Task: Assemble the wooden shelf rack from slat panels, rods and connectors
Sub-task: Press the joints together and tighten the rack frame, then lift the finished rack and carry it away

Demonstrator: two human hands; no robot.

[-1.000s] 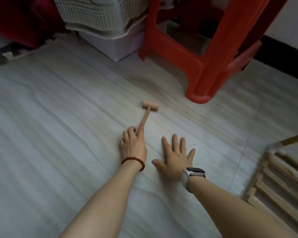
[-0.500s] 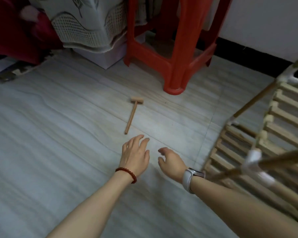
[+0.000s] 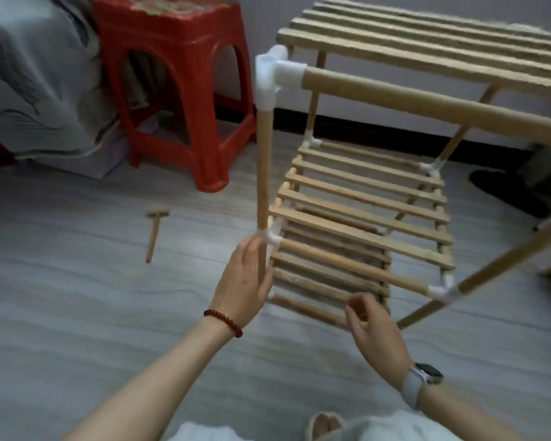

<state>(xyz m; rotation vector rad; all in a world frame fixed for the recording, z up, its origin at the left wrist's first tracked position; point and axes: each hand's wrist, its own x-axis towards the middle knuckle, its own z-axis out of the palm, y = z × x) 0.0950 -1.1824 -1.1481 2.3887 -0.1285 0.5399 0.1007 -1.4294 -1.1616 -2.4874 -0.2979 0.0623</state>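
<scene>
Rack (image 3: pixel 363 218): stood on the floor, before the red stool (image 3: pixel 178 90).
Hands: left hand (image 3: pixel 245 281) laid open against the front upright rod (image 3: pixel 263 173); right hand (image 3: pixel 376 332) loosely curled, nothing held.
Handling: judged light, stiff but wobbly at connectors; best gripped by rods near joints.

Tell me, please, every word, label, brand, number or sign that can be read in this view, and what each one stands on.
None: no readable text appears anywhere.
The watch on the right wrist shows a dark, blank face.
The top of the red stool bears a coloured pattern, too blurred to tell if it holds any lettering.
The rack, its white connectors and the wooden mallet carry no visible marks.
</scene>
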